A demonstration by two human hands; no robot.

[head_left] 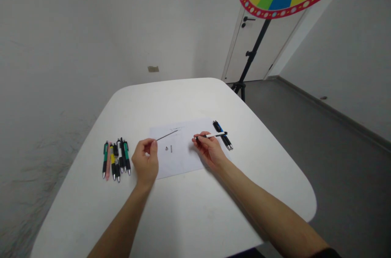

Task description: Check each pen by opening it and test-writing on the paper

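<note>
Left hand point(146, 166) pinching thin refill point(167, 135) above paper point(180, 163). Right hand point(212, 153) holding white pen point(216, 134) at paper's right side. Two small parts point(171, 149) on paper, between hands. Loose pens point(120, 153) left on table point(171, 99); dark pens point(227, 141) right.

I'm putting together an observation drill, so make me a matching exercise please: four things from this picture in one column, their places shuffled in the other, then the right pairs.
Things
1. thin dark stick
2. white-and-black pen
3. two small loose parts
4. larger group of pens

Places
A. lying on the paper
B. on the table, left of the paper
C. held in the right hand
D. held in the left hand

Pairs: 1-D, 2-C, 3-A, 4-B
</note>
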